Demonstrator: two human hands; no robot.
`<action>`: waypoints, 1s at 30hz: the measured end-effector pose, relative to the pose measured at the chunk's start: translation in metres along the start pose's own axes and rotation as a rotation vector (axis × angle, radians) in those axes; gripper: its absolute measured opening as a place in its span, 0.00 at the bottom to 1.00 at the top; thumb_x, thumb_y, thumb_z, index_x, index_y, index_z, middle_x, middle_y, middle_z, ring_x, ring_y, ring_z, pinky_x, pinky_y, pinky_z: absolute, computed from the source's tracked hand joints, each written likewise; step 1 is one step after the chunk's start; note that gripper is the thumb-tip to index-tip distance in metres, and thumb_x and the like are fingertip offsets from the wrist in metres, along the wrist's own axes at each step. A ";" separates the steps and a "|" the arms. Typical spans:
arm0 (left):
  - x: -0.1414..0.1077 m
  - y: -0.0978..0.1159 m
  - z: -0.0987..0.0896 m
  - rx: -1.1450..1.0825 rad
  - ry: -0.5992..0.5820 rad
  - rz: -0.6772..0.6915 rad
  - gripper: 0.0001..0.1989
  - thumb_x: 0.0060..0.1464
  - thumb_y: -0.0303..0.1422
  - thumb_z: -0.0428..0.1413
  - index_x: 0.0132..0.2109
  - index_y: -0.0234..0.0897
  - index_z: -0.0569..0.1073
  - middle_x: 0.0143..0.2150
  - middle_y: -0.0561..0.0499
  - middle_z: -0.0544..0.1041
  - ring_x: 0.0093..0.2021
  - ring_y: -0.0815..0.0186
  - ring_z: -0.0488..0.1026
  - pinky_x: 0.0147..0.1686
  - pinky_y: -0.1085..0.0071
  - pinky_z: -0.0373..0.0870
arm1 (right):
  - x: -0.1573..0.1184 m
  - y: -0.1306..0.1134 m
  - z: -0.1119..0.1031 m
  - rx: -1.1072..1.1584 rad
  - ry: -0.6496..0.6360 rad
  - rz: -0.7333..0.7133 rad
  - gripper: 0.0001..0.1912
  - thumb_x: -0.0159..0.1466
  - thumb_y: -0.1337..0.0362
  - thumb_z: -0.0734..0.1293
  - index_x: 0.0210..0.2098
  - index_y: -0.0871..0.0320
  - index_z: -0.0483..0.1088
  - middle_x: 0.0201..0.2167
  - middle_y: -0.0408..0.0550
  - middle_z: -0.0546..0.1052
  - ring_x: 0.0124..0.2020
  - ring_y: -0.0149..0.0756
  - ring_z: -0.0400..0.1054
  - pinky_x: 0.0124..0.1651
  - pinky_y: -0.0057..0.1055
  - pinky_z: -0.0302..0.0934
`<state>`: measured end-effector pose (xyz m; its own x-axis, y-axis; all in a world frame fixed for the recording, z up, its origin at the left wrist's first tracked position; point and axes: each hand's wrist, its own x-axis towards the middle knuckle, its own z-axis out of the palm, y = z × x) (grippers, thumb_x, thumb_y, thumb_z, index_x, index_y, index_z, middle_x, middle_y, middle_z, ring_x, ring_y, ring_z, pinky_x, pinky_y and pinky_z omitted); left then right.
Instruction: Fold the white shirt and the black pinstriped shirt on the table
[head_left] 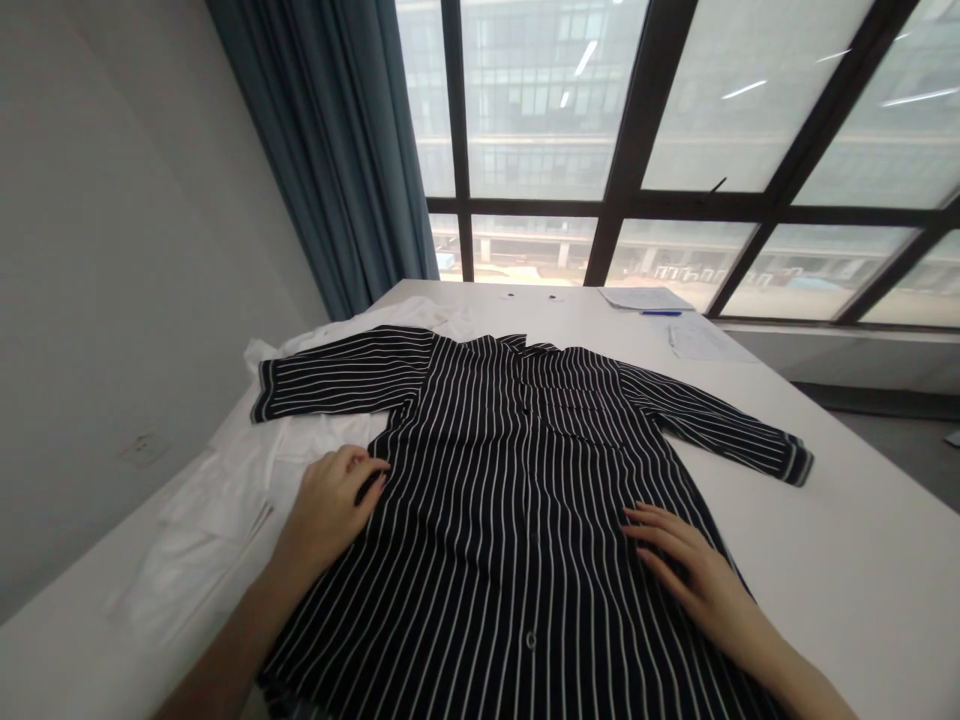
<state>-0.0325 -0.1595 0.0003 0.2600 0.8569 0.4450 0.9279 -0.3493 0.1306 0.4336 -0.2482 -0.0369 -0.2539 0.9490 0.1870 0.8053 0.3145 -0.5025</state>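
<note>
A black shirt (pixel 480 500) with white stripes lies spread out, front side up, its collar toward the window and both sleeves stretched sideways. Its lower hem runs out of the bottom of the view. At the shirt's left side edge is my left hand (pixel 330 510), fingers curled and the thumb and index tips close together on the fabric. My right hand (pixel 694 575) rests on the right part of the shirt front, its fingers extended and slightly apart. A button (pixel 531 640) shows low on the placket.
The shirt lies on a white table (pixel 847 560). White cloth (pixel 217 520) is heaped along the left, partly under the left sleeve. Papers (pixel 645 298) and a blue pen (pixel 661 313) are at the far right. Behind are a blue curtain (pixel 337 130) and windows.
</note>
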 end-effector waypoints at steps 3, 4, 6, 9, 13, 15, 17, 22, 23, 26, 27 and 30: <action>-0.005 0.030 0.009 -0.139 -0.135 0.232 0.10 0.61 0.31 0.50 0.42 0.40 0.76 0.41 0.46 0.74 0.42 0.59 0.72 0.45 0.60 0.70 | 0.001 0.010 0.003 -0.050 0.106 -0.032 0.16 0.68 0.55 0.59 0.49 0.48 0.74 0.54 0.49 0.75 0.61 0.49 0.64 0.62 0.57 0.58; -0.007 0.039 0.012 -0.183 -0.202 0.293 0.08 0.61 0.31 0.51 0.42 0.40 0.75 0.42 0.46 0.74 0.42 0.60 0.72 0.45 0.61 0.70 | 0.002 0.014 0.003 -0.066 0.122 -0.037 0.15 0.68 0.55 0.60 0.48 0.48 0.74 0.54 0.49 0.75 0.60 0.49 0.64 0.61 0.57 0.59; -0.013 0.053 0.019 -0.243 -0.307 0.359 0.07 0.59 0.31 0.54 0.45 0.41 0.74 0.45 0.47 0.74 0.46 0.60 0.72 0.48 0.61 0.70 | 0.003 0.023 0.003 -0.102 0.154 -0.034 0.15 0.67 0.56 0.60 0.48 0.49 0.74 0.53 0.50 0.75 0.58 0.50 0.66 0.60 0.56 0.61; -0.021 0.061 0.029 -0.276 -0.359 0.381 0.17 0.57 0.31 0.57 0.54 0.41 0.70 0.54 0.44 0.72 0.55 0.56 0.69 0.57 0.54 0.65 | 0.003 0.039 0.003 -0.183 0.234 0.035 0.18 0.67 0.56 0.59 0.51 0.53 0.72 0.53 0.55 0.74 0.53 0.52 0.69 0.56 0.55 0.65; -0.024 0.057 0.036 -0.281 -0.390 0.412 0.26 0.58 0.34 0.57 0.63 0.45 0.63 0.62 0.44 0.67 0.63 0.54 0.62 0.64 0.44 0.52 | 0.000 0.060 0.000 -0.272 0.310 0.168 0.24 0.67 0.55 0.57 0.56 0.61 0.66 0.48 0.61 0.74 0.48 0.53 0.70 0.52 0.53 0.66; -0.022 0.052 0.037 -0.281 -0.403 0.425 0.26 0.59 0.36 0.57 0.63 0.46 0.63 0.63 0.45 0.67 0.64 0.55 0.62 0.64 0.45 0.52 | -0.002 0.067 -0.002 -0.288 0.316 0.203 0.25 0.66 0.55 0.56 0.57 0.63 0.65 0.46 0.61 0.74 0.45 0.51 0.71 0.51 0.50 0.66; -0.019 0.047 0.036 -0.279 -0.387 0.436 0.21 0.61 0.37 0.55 0.60 0.46 0.67 0.60 0.46 0.70 0.61 0.56 0.65 0.63 0.49 0.56 | -0.003 0.073 -0.005 -0.294 0.317 0.238 0.25 0.65 0.54 0.57 0.56 0.63 0.65 0.44 0.60 0.74 0.42 0.50 0.71 0.49 0.47 0.67; -0.008 0.020 0.023 -0.255 -0.274 0.368 0.12 0.65 0.38 0.50 0.44 0.40 0.76 0.41 0.50 0.79 0.45 0.61 0.74 0.51 0.60 0.67 | -0.005 0.079 -0.011 -0.267 0.330 0.318 0.29 0.62 0.52 0.58 0.56 0.66 0.66 0.36 0.57 0.72 0.37 0.49 0.70 0.45 0.45 0.66; -0.006 0.013 0.020 -0.238 -0.257 0.330 0.13 0.65 0.38 0.49 0.42 0.40 0.77 0.38 0.50 0.79 0.42 0.62 0.74 0.49 0.61 0.68 | -0.005 0.078 -0.013 -0.257 0.326 0.332 0.30 0.62 0.52 0.58 0.56 0.66 0.66 0.35 0.56 0.72 0.36 0.48 0.70 0.44 0.45 0.66; -0.004 -0.004 0.013 -0.172 -0.236 0.225 0.17 0.65 0.41 0.47 0.36 0.41 0.78 0.33 0.52 0.79 0.35 0.62 0.74 0.45 0.62 0.67 | -0.004 0.071 -0.016 -0.188 0.262 0.384 0.30 0.61 0.52 0.57 0.56 0.64 0.67 0.31 0.52 0.71 0.32 0.46 0.69 0.38 0.42 0.65; -0.004 -0.008 0.011 -0.156 -0.241 0.207 0.19 0.65 0.42 0.47 0.35 0.41 0.78 0.31 0.52 0.79 0.34 0.62 0.74 0.46 0.61 0.67 | -0.004 0.067 -0.018 -0.154 0.237 0.405 0.30 0.60 0.52 0.57 0.56 0.63 0.66 0.29 0.50 0.71 0.30 0.45 0.69 0.36 0.40 0.65; -0.005 -0.016 0.010 -0.132 -0.274 0.201 0.21 0.65 0.45 0.46 0.32 0.42 0.79 0.29 0.53 0.78 0.33 0.63 0.73 0.47 0.60 0.65 | -0.001 0.056 -0.022 -0.068 0.220 0.455 0.30 0.59 0.51 0.57 0.55 0.60 0.67 0.27 0.46 0.71 0.27 0.42 0.69 0.33 0.37 0.63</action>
<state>-0.0457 -0.1547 -0.0134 0.5124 0.8296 0.2218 0.8130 -0.5518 0.1860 0.4907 -0.2324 -0.0463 0.2436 0.9599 0.1386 0.8430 -0.1389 -0.5196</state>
